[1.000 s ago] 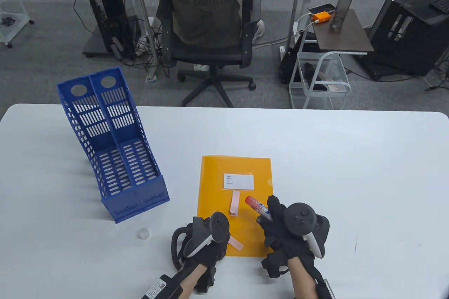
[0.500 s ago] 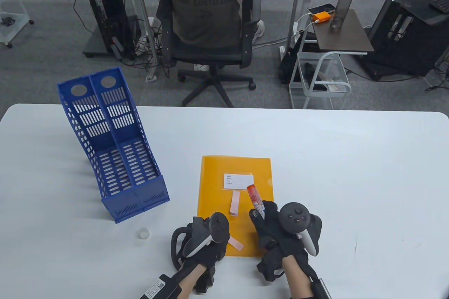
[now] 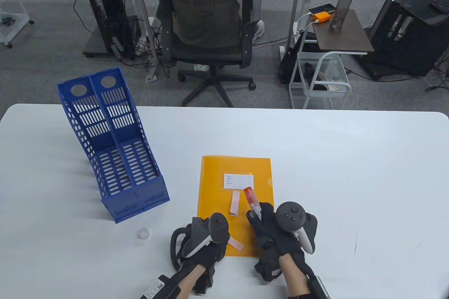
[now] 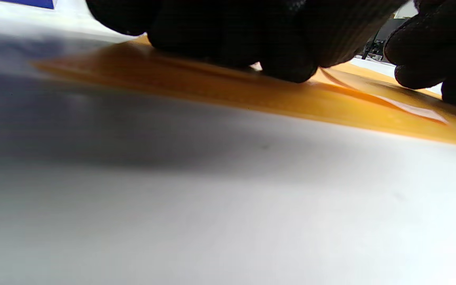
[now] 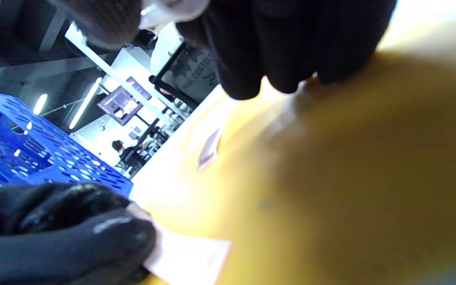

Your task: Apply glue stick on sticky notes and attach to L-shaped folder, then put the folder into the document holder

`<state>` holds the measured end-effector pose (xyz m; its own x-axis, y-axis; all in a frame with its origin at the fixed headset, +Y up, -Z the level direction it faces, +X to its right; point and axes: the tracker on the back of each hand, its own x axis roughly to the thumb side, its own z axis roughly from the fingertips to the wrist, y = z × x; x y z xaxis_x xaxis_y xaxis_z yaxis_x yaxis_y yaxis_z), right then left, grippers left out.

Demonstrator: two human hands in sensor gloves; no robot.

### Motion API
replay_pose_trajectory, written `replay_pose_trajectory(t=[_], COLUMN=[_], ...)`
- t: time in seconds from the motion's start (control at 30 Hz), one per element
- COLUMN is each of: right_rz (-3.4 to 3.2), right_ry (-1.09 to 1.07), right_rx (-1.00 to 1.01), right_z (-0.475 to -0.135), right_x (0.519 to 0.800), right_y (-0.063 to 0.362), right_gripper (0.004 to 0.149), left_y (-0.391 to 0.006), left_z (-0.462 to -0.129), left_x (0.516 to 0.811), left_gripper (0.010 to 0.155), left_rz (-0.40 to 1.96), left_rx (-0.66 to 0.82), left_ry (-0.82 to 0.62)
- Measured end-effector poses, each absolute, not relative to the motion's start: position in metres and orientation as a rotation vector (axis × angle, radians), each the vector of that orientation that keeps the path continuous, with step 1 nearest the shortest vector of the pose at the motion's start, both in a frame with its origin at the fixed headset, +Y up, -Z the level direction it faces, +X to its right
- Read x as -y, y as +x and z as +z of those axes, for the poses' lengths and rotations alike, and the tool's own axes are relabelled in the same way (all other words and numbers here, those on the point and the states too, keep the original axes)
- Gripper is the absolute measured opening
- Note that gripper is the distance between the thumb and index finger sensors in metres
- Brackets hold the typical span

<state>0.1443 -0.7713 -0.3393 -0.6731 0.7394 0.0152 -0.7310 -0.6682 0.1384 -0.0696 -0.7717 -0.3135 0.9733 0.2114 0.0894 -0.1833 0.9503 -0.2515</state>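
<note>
- The right hand (image 3: 277, 232) was clamped around the glue stick (image 3: 252, 200), its red end tilted toward 11 o'clock above the orange folder (image 3: 214, 190), probably poised to spread glue.
- The left hand (image 3: 205, 243) pressed one pink note (image 3: 235, 243) against the folder's near edge, fingers curled onto it, likely to keep it from sliding.
- A second pink note (image 3: 234, 203) lay just at 9 o'clock of the glue tip, below the white label (image 3: 238, 181).
- The blue document holder (image 3: 112, 148) stood well apart at 10 o'clock, empty; the small cap (image 3: 143, 233) sat on the table (image 3: 350, 172).
</note>
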Motion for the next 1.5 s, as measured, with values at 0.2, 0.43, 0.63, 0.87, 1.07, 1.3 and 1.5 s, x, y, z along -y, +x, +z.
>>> replay_pose_trajectory(t=[0.2, 0.43, 0.63, 0.87, 1.07, 1.3, 1.5], right_rz=[2.321, 2.32, 2.323, 2.329, 2.32, 2.323, 2.294], right_ry=[0.093, 0.094, 0.098, 0.096, 0.094, 0.094, 0.092], right_rx=[-0.17, -0.195, -0.2, -0.193, -0.198, -0.193, -0.188], right_z=[-0.341, -0.343, -0.342, -0.342, -0.342, -0.341, -0.341], right_x=[0.771, 0.769, 0.769, 0.77, 0.77, 0.77, 0.77], right_y=[0.144, 0.144, 0.142, 0.142, 0.142, 0.142, 0.145], right_gripper=[0.063, 0.062, 0.062, 0.062, 0.062, 0.062, 0.062], left_y=[-0.07, -0.071, -0.074, -0.074, -0.082, -0.099, -0.106], left_z=[-0.312, -0.311, -0.307, -0.304, -0.304, -0.314, -0.329], left_x=[0.772, 0.772, 0.769, 0.764, 0.759, 0.746, 0.727], left_gripper=[0.037, 0.037, 0.038, 0.038, 0.038, 0.039, 0.04], left_rz=[0.196, 0.205, 0.228, 0.227, 0.313, 0.486, 0.396], left_rx=[0.114, 0.111, 0.112, 0.158, 0.164, 0.261, 0.244], left_ry=[-0.247, -0.24, -0.214, -0.201, -0.212, -0.252, -0.147])
